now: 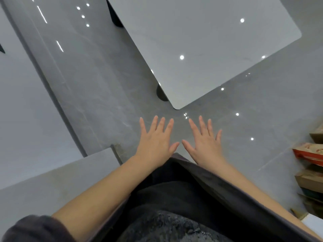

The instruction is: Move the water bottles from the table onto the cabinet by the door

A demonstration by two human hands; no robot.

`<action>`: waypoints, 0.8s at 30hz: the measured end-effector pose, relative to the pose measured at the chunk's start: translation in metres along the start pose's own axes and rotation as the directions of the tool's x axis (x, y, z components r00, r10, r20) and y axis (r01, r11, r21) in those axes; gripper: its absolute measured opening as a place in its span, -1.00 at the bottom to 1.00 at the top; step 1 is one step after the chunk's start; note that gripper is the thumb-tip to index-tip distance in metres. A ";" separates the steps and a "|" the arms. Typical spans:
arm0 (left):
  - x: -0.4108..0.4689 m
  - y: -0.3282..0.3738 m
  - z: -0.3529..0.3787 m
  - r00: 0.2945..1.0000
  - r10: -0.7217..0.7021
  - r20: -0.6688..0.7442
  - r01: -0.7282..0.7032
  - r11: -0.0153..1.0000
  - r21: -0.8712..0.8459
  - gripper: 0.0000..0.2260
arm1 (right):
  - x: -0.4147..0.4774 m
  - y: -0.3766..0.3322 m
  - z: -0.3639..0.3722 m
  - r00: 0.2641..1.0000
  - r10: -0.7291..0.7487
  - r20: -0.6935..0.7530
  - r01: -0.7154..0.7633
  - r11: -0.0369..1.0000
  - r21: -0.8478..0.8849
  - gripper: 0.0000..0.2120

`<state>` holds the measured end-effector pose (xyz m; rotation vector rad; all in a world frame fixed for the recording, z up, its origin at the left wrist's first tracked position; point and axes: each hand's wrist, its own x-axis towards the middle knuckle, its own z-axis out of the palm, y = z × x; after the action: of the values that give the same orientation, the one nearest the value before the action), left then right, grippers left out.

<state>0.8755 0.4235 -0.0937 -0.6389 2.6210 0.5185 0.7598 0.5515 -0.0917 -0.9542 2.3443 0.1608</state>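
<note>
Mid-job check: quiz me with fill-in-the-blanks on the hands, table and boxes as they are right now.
1. The left hand and right hand, fingers spread, both hold ____.
2. The number of bottles on the visible table top is ____.
3. The boxes sit at the picture's ____ edge.
Missing words: nothing; zero; right.

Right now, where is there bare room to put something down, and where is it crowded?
The glossy pale grey tabletop with rounded corners is bare where visible. The polished grey floor tiles are free between that table and the left wall. The flat grey ledge at lower left is bare. Crowding: stacked cardboard boxes at the right edge.
</note>
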 end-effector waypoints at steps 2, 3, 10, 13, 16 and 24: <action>0.009 -0.010 -0.011 1.000 0.002 -0.014 -0.002 1.000 0.006 -0.34 | 0.016 -0.005 -0.009 1.000 0.003 -0.008 -0.003 1.000 -0.004 -0.30; 0.014 -0.016 -0.017 1.000 -0.004 -0.025 0.004 1.000 0.009 -0.34 | 0.025 -0.007 -0.014 1.000 0.004 -0.013 -0.004 1.000 -0.012 -0.31; 0.061 -0.066 -0.051 0.999 0.022 -0.033 -0.021 0.998 0.055 -0.34 | 0.094 -0.029 -0.051 1.000 0.008 -0.007 -0.009 0.999 -0.042 -0.32; 0.096 -0.087 -0.069 0.998 0.067 0.006 -0.067 0.995 0.073 -0.35 | 0.126 -0.043 -0.067 0.999 0.050 0.012 -0.050 0.999 -0.013 -0.32; 0.133 -0.112 -0.095 0.994 0.105 0.028 -0.107 0.990 0.089 -0.35 | 0.162 -0.059 -0.085 0.995 0.095 0.043 -0.095 0.995 -0.022 -0.32; 0.208 -0.173 -0.150 0.996 0.076 0.045 -0.080 0.992 0.098 -0.34 | 0.240 -0.102 -0.141 0.989 0.103 0.103 -0.101 0.995 -0.023 -0.31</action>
<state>0.7495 0.1416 -0.1037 -0.4914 2.6221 0.4163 0.6242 0.2874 -0.1024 -0.8142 2.2993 0.2663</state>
